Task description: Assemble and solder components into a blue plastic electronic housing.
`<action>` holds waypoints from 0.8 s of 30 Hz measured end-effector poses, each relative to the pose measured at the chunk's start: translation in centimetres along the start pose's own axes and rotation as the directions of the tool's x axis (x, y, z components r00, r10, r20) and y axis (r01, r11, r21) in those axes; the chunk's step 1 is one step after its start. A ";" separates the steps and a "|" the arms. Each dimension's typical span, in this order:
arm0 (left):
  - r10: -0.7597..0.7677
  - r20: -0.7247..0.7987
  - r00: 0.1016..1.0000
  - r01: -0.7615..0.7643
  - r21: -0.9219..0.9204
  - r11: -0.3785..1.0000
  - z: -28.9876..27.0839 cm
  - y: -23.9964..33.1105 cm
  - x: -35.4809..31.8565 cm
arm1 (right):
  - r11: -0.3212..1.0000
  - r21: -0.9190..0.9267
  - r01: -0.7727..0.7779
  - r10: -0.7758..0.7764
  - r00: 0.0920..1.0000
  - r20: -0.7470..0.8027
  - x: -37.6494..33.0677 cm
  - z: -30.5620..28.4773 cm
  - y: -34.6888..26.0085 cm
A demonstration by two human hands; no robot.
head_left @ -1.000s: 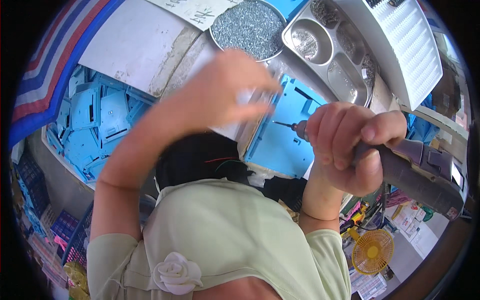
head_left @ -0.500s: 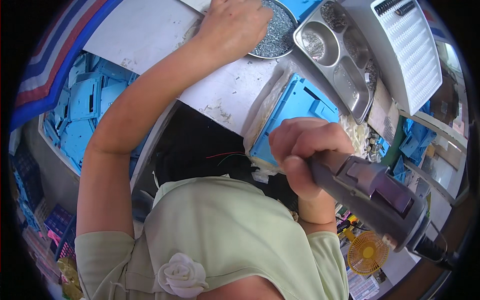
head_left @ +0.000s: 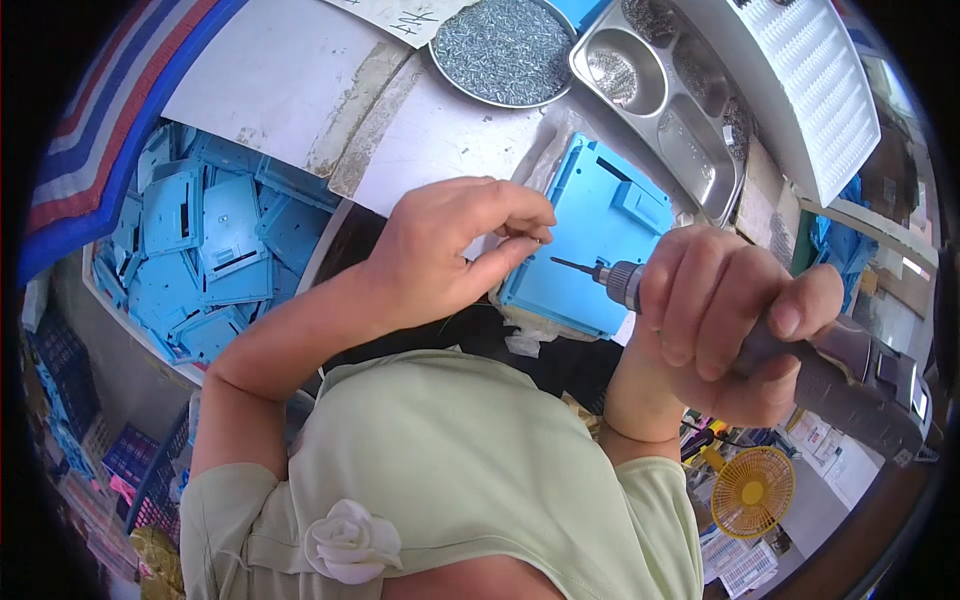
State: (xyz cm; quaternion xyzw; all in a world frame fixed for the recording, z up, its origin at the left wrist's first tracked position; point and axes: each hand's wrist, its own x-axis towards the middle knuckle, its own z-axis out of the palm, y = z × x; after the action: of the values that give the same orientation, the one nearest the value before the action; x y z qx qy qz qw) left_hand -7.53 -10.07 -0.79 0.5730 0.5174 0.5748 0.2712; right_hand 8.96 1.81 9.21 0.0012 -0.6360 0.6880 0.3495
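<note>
My left hand (head_left: pixel 440 250) hovers beside the left edge of a flat blue plastic panel (head_left: pixel 600 235), thumb and fingertips pinched together. A tiny dark screw (head_left: pixel 542 239) shows at those fingertips, mostly hidden. In my right hand (head_left: pixel 715 310) is a grey electric screwdriver (head_left: pixel 855 390), held sideways over the panel's lower right. Its thin bit (head_left: pixel 573 265) points left, a short way from the pinched fingertips. Small metal screws (head_left: pixel 505 50) fill a round metal tray (head_left: pixel 512 105) beyond the panel.
At the left, a bin holds several blue plastic panels (head_left: pixel 230 220). A steel compartment tray (head_left: pixel 700 165) with small metal parts stands at the far right, beside a white ridged box (head_left: pixel 830 120). A yellow fan (head_left: pixel 752 492) sits at the lower right.
My left hand has come back from the round screw tray toward the blue panel, now pinching a screw. My right hand has turned the screwdriver so that its bit shows, pointing left.
</note>
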 end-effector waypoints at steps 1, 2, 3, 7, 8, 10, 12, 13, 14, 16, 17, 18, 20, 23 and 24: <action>0.009 -0.024 1.000 -0.009 -0.019 1.000 0.5 0.1 -0.3 | 1.000 -0.005 0.003 -0.003 1.000 -0.004 -0.2 0.2 0.0; 0.018 -0.049 0.999 -0.020 -0.038 0.999 0.7 0.2 -0.4 | 1.000 -0.013 0.008 -0.008 1.000 -0.009 -0.3 0.5 0.0; 0.025 -0.031 0.999 -0.026 -0.031 0.999 0.8 0.3 -0.4 | 1.000 -0.021 0.017 -0.018 1.000 -0.008 -0.4 0.5 0.0; 0.062 0.009 0.998 -0.062 0.036 0.997 0.4 1.1 -0.4 | 0.999 -0.008 0.034 -0.034 0.999 0.024 -0.3 0.7 0.7; 0.078 0.024 0.997 -0.079 0.046 0.996 0.3 1.2 -0.3 | 0.999 -0.017 0.029 -0.029 0.999 0.024 -0.4 0.8 0.6; 0.111 0.094 0.989 -0.122 0.120 0.985 0.0 1.2 -0.2 | 1.000 -0.017 0.008 -0.008 1.000 -0.002 -0.6 1.0 0.4; 0.110 0.172 0.979 -0.142 0.184 0.973 -0.3 1.3 -0.7 | 0.999 0.048 0.002 0.001 0.998 -0.062 -1.1 1.5 0.6; 0.098 0.217 0.971 -0.143 0.207 0.968 -0.4 1.6 -0.9 | 0.997 0.072 -0.002 0.008 0.996 -0.088 -1.4 1.8 0.8; 0.087 0.262 0.961 -0.148 0.223 0.964 -0.4 1.7 -1.0 | 0.996 0.092 -0.006 0.017 0.993 -0.115 -1.9 2.1 1.0; 0.132 0.216 0.967 -0.182 0.230 0.956 -1.2 2.0 -0.1 | 0.996 0.077 -0.032 0.043 0.989 -0.139 -3.0 2.4 1.2; 0.131 0.233 0.964 -0.187 0.237 0.953 -1.5 1.7 0.1 | 0.997 0.068 -0.043 0.053 0.988 -0.146 -3.5 2.7 1.2; 0.130 0.250 0.959 -0.191 0.241 0.951 -1.8 1.5 0.4 | 0.997 0.048 -0.055 0.062 0.987 -0.150 -4.1 2.9 1.3; 0.095 0.343 0.935 -0.186 0.242 0.952 -1.3 0.5 -0.2 | 0.997 0.039 -0.072 0.077 0.985 -0.155 -5.0 3.3 1.6; 0.103 0.397 0.912 -0.215 0.249 0.944 0.9 -0.5 -0.9 | 0.997 -0.057 -0.042 0.036 0.993 -0.113 -5.5 3.6 2.7; 0.100 0.384 0.918 -0.203 0.238 0.950 1.0 -0.7 -1.0 | 0.995 -0.096 -0.023 0.015 0.996 -0.083 -5.4 3.7 3.2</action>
State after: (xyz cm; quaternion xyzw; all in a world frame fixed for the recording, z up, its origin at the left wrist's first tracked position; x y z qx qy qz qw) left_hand -6.58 -10.49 -1.98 0.7408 0.4853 0.4001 0.2357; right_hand 9.83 -3.88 4.73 -0.0505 -0.6537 0.6591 0.3684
